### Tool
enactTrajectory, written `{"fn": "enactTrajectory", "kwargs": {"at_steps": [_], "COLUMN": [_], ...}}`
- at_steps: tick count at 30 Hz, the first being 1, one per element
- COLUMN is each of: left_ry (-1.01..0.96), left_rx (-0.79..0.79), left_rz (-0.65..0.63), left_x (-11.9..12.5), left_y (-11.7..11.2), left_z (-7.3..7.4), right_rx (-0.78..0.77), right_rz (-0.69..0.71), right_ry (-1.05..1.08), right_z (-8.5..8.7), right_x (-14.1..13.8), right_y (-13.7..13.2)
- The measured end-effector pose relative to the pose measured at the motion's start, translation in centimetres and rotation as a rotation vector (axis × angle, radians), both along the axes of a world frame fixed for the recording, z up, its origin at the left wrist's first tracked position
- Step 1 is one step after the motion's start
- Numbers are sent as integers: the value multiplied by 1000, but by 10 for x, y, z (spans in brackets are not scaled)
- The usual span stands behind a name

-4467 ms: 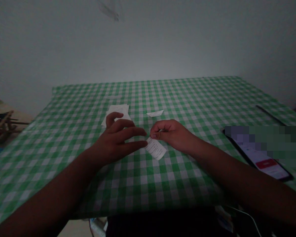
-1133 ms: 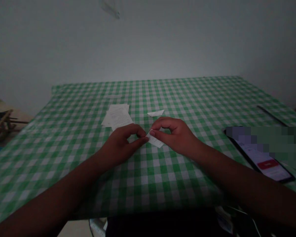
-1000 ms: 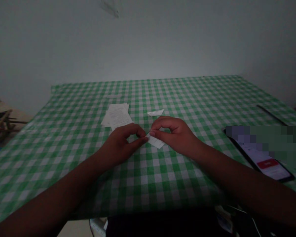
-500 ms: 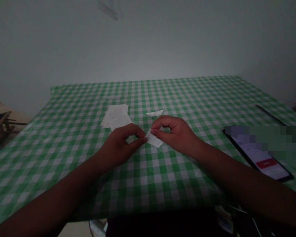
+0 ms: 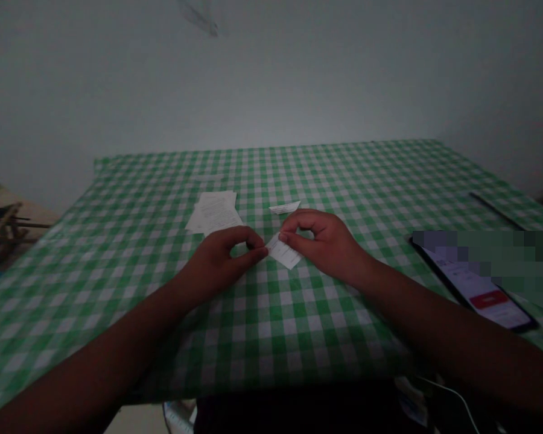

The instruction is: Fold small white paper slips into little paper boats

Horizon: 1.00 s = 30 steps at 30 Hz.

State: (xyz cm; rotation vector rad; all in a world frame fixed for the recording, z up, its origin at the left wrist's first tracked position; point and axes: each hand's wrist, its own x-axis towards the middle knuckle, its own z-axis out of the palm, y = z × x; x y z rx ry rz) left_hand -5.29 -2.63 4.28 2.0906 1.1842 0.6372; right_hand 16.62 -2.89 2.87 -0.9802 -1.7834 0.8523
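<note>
White paper (image 5: pixel 288 253) sits between left hand (image 5: pixel 219 253) and right hand (image 5: pixel 326 241), over green-checked cloth (image 5: pixel 262 337), its left corner pinched by the former's thumb and forefinger, its upper edge by the latter's, both hands loosely curled.

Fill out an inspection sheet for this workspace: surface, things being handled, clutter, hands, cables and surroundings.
Surface: green-and-white checked tablecloth, dimly lit.
Things being handled: printed paper slip; folded paper just beyond it; overlapping printed sheets beyond the left hand.
Clutter: phone on the right, screen lit, partly pixelated; thin dark strip near it, kind unclear.
Hands: left pinches the slip's left corner; right hand pinches its upper edge.
Cables: white cable below the near table edge, on the right.
Surroundings: wall behind the table, smudged near the top; wooden frame off to the left.
</note>
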Motion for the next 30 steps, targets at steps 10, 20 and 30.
{"fn": "enactTrajectory", "kwargs": {"at_steps": [10, 20, 30], "left_ry": [-2, 3, 5], "left_rx": [-2, 181, 146], "left_rz": [8, -50, 22], "left_x": [-8, 3, 5], "left_y": [6, -5, -5], "left_z": [-3, 2, 4], "right_rx": [11, 146, 170], "right_rz": [-16, 18, -12], "right_ry": [-1, -85, -117], "right_z": [-2, 1, 2], "right_x": [1, -6, -5], "right_y": [1, -6, -6]}}
